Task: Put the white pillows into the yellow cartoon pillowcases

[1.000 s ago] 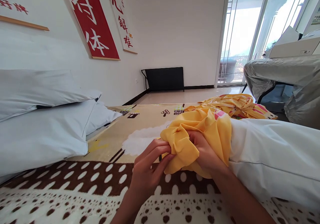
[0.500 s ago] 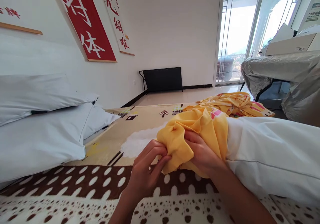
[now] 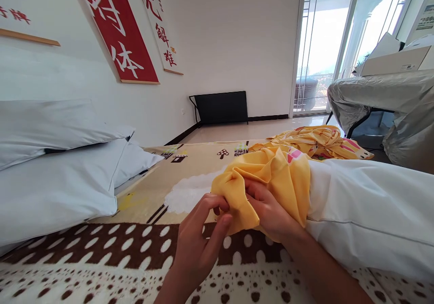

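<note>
A yellow pillowcase (image 3: 281, 177) is bunched around the left end of a white pillow (image 3: 369, 204) lying on the bed. My right hand (image 3: 269, 207) reaches into the folds of the pillowcase with its fingers closed on the cloth; the fingertips are hidden. At the cloth's left edge is my left hand (image 3: 200, 236), its fingers curled against the pillowcase and its thumb a little apart from them. Between the two hands a corner of the yellow cloth sticks out toward me.
Two white pillows (image 3: 68, 173) lie stacked at the left. More yellow printed fabric (image 3: 312, 139) is heaped on the far right of the patterned blanket (image 3: 193, 159). A silver-covered table (image 3: 379, 87) with a box (image 3: 393, 62) stands at the right. Against the far wall is a black panel (image 3: 222, 107).
My left thumb has loosened and moved away from the curled fingers. The yellow corner has shifted slightly left and down. My right hand stays in the folds.
</note>
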`<action>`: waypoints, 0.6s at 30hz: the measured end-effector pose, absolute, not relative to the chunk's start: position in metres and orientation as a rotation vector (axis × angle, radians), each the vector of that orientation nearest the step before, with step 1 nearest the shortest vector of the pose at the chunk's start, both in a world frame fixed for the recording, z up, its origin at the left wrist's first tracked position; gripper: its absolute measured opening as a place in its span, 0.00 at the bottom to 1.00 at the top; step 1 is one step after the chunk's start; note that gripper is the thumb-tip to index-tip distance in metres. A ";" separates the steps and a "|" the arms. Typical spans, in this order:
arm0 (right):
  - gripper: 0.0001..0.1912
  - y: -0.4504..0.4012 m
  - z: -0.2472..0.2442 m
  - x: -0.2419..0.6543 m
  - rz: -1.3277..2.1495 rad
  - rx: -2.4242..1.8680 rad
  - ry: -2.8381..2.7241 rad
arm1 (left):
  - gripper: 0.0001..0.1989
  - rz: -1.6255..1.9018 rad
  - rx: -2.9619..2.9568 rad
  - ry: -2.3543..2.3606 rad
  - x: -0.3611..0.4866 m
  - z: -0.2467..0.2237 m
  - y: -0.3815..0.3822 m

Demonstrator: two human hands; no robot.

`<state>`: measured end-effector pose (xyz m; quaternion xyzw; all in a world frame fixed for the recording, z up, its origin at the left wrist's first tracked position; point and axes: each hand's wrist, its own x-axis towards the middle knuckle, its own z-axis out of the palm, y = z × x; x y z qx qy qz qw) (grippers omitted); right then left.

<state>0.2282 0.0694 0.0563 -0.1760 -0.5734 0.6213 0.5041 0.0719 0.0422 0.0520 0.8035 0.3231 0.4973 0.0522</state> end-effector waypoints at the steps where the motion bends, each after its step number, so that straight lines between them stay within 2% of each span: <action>1: 0.18 0.070 0.055 0.227 1.503 -0.416 -1.384 | 0.02 1.529 2.453 1.035 0.074 0.052 0.043; 5: 0.18 0.070 0.055 0.225 1.500 -0.378 -1.387 | 0.03 1.585 2.556 1.213 0.079 0.051 0.047; 10: 0.17 0.067 0.059 0.223 1.474 -0.455 -1.421 | 0.06 1.677 2.611 1.195 0.078 0.050 0.048; 18: 0.07 0.067 0.049 0.217 1.061 -0.590 -1.632 | 0.05 1.604 1.992 0.993 0.067 0.052 0.053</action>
